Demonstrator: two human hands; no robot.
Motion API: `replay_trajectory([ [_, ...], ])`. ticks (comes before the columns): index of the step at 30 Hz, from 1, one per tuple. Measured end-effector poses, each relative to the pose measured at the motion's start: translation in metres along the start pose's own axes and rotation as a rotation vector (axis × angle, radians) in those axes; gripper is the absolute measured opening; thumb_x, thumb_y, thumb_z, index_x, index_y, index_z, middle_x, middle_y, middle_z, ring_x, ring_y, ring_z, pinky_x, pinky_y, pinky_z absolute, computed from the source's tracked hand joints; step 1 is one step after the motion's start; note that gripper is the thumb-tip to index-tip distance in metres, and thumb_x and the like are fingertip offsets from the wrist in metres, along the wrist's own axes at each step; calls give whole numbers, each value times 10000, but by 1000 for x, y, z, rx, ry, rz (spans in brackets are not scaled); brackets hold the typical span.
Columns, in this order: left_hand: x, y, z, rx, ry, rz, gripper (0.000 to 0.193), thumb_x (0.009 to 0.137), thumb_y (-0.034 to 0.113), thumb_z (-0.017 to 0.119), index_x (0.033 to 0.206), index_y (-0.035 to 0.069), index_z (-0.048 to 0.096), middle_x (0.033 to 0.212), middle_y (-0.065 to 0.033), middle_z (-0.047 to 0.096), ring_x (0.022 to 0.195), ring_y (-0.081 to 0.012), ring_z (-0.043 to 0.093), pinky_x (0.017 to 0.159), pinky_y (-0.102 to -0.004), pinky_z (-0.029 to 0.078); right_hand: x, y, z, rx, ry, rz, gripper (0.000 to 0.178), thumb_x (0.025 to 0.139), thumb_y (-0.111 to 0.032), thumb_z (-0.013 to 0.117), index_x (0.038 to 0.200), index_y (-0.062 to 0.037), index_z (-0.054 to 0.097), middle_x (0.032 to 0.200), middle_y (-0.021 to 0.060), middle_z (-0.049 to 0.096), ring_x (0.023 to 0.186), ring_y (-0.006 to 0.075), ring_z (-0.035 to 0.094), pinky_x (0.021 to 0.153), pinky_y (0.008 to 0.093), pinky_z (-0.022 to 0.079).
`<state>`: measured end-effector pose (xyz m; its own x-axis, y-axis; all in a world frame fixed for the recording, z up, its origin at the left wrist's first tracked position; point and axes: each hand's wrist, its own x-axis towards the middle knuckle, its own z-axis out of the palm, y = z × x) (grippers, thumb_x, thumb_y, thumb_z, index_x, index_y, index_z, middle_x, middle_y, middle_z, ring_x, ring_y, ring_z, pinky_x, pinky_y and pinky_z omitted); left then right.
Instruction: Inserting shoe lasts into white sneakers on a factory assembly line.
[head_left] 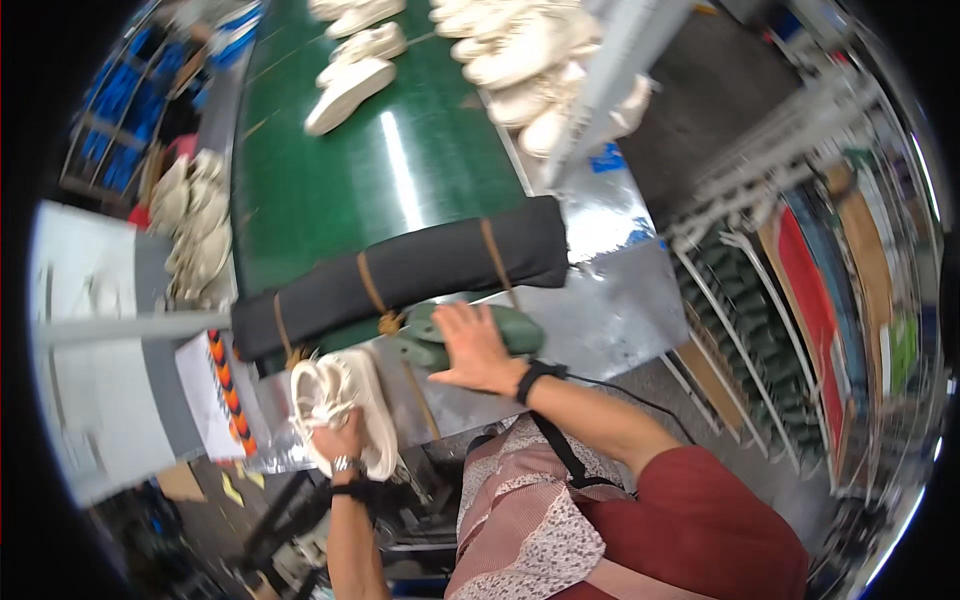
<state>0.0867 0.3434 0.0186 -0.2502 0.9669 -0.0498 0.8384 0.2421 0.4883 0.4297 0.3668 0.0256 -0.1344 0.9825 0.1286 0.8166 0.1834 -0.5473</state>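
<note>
Metal table [615, 318]: left hand [341, 437] clasps cream footwear [372, 410], right hand [472, 350] spreads over green plastic [520, 332].

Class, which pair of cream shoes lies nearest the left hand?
The cream pair in front of the black roll: the left hand touches it, while other cream shoes lie farther off.

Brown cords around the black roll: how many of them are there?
3: one cord is near the left end of the roll, one cord near its middle, one cord toward its right end. No others show.

Bright glare on green belt [310, 190] — edges bowed.
</note>
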Motion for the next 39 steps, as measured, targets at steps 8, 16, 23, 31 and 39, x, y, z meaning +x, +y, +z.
replay_trajectory([
  [8, 64, 11, -60, 51, -321, 299, 681, 726, 307, 871, 1241, -50, 603, 1065, -156, 702, 936, -297, 670, 863, -403, 527, -43, -15, 34, 86, -84, -238, 711, 561, -232, 879, 1199, -95, 597, 1277, 76, 599, 1314, 328, 485, 1179, 581, 275],
  [16, 67, -14, -10, 477, -152, 740, 914, 682, 465, 843, 1413, 13, 532, 1358, -220, 609, 1193, -391, 598, 996, -436, 472, -85, -49, 24, 60, 7, -20, 652, 666, -114, 774, 1288, -77, 583, 1395, 184, 493, 1462, 405, 320, 1223, 662, 132],
  [23, 85, 26, -67, 68, -397, 552, 642, 763, 372, 794, 1285, 25, 654, 1257, -155, 699, 1115, -304, 678, 947, -396, 516, -91, -59, 47, 85, 156, -11, 546, 743, -54, 677, 1276, -149, 607, 1401, 174, 514, 1441, 433, 356, 1197, 676, 200],
  [31, 135, 237, -3, 263, 218, 1059, 666, 832, 339, 768, 1370, 5, 564, 1396, -256, 554, 1324, -397, 491, 1129, -431, 406, -181, -95, 33, 221, 570, 842, 808, 758, -152, 786, 1426, 39, 374, 1400, 301, 407, 1329, 471, 399, 1126, 517, 339],
  [39, 62, 91, 135, -563, -960, 549, 494, 1046, 266, 547, 1433, -40, 516, 1421, -186, 580, 1267, -286, 572, 1083, -385, 426, -139, -121, 103, 1177, 318, 1356, 1309, 753, -646, 772, 1577, 62, 42, 1617, 326, 166, 1519, 450, 166, 1240, 486, 200],
])
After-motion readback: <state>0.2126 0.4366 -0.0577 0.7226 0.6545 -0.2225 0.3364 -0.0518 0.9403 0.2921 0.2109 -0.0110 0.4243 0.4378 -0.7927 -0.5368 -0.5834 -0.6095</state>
